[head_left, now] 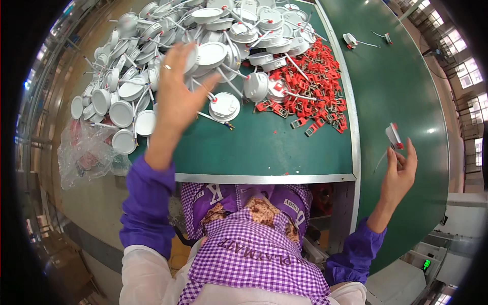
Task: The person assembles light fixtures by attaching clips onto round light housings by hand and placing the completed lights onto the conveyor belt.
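My left hand [180, 91] reaches over the near part of a pile of white round lamps [122, 113], thumb spread from the fingers. Its fingertips are beside or touching a lamp in the pile; contact is hard to make out. A lamp with a white cable [224, 107] lies back up just right of that wrist. Over the green belt on the right, my right hand [399, 175] has its fingertips at a white round lamp with red clip parts [392, 134]. This lamp is tilted on edge between thumb and fingers, its thin cable trailing down to the left.
Beside the lamps lies a heap of red clips with metal parts [317, 86]. A crumpled clear plastic bag [84, 155] hangs at the table's left edge. A metal rail [351, 91] separates the table from the green belt [406, 91], where two cabled lamps lie farther off.
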Motion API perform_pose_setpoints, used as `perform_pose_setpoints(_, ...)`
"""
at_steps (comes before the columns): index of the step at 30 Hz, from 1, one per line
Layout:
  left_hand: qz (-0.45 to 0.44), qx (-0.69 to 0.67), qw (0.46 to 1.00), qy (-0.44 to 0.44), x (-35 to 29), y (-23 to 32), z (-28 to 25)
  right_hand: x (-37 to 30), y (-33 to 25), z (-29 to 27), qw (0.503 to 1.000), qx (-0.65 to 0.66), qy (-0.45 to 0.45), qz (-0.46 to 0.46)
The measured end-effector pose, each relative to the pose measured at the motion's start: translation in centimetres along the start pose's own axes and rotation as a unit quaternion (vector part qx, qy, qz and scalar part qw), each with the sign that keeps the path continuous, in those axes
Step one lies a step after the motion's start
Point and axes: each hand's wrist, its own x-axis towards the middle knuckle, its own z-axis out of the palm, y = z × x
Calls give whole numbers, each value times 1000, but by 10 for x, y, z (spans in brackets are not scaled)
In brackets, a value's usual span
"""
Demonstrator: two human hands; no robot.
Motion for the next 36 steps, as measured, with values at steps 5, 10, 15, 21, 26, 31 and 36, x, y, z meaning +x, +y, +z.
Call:
perform_pose_setpoints(5, -23, 114, 990, -74, 21, -43, 15, -35, -16, 81, 971, 54, -218, -77)
perform_pose_setpoints(10, -43, 29, 992, -111, 20, -32, 1, -55, -16, 132, 939, -95, -209, -257)
perform_pose_setpoints(15, -223, -369, 901, 44, -16, 37, -24, -58, -16, 132, 913, -164, -271, -259)
perform_pose_setpoints(21, -402, -603, 689, -1, -82, 75, -8, -65, -28, 126, 956, -18, -245, -161)
perform_pose_setpoints(26, -380, -553, 732, 116, -96, 61, 18, -108, -51, 143, 978, 104, -157, -94)
perform_pose_setpoints(31, -369, -541, 734, 181, -85, 45, 35, -112, -62, 169, 957, -16, -96, -273)
perform_pose_setpoints(36, -342, -528, 756, 182, -69, 18, 39, -123, -102, 151, 923, 289, -248, -58)
